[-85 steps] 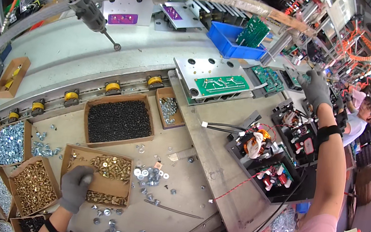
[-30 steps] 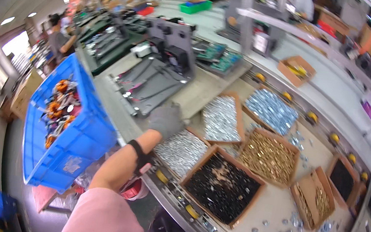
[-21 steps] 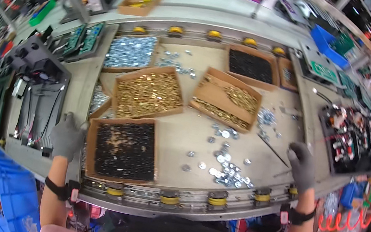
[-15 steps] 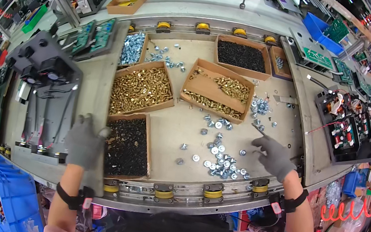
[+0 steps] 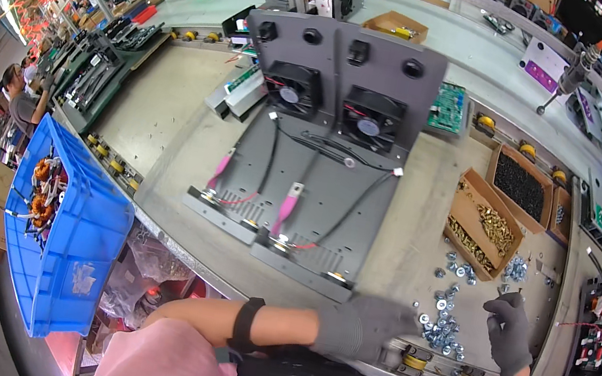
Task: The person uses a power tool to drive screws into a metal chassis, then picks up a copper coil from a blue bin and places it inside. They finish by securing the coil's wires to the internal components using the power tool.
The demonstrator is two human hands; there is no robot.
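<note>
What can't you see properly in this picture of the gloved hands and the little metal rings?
- Head view: the left hand is motion-blurred, so whether it touches the loose washers is unclear.
- The right hand has its fingertips curled inward; anything pinched there is too small to tell.
- The brass parts in the cardboard box are too small to identify.
- The blue crate is bent by the fisheye rim, its contents partly hidden.

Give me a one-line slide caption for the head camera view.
Gloved left hand and right hand flank loose washers beside grey fan panels.
</note>
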